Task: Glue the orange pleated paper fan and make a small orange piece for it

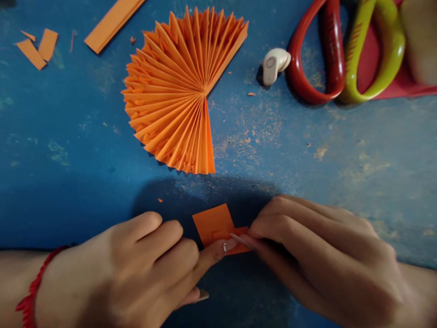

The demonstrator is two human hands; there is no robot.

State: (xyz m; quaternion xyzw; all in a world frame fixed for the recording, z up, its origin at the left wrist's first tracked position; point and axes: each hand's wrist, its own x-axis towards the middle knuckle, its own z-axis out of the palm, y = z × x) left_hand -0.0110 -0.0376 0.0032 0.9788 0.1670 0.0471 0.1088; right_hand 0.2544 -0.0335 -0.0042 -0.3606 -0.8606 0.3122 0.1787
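Observation:
A small orange paper piece (214, 223) lies flat on the blue table (68, 150) near the front edge. My left hand (136, 269) is curled, its forefinger pressing down on the paper's lower edge. From the other side my right hand (324, 255) pinches the paper's right edge with its fingers pressed together. A pleated orange paper fan (177, 91) lies spread open farther back, apart from both hands.
Scissors with a red handle loop (307, 59) and a yellow-green handle loop (375, 50) lie at the back right, a small white object (273, 66) beside them. An orange paper strip (109, 25) and orange scraps (37, 48) sit at the back left.

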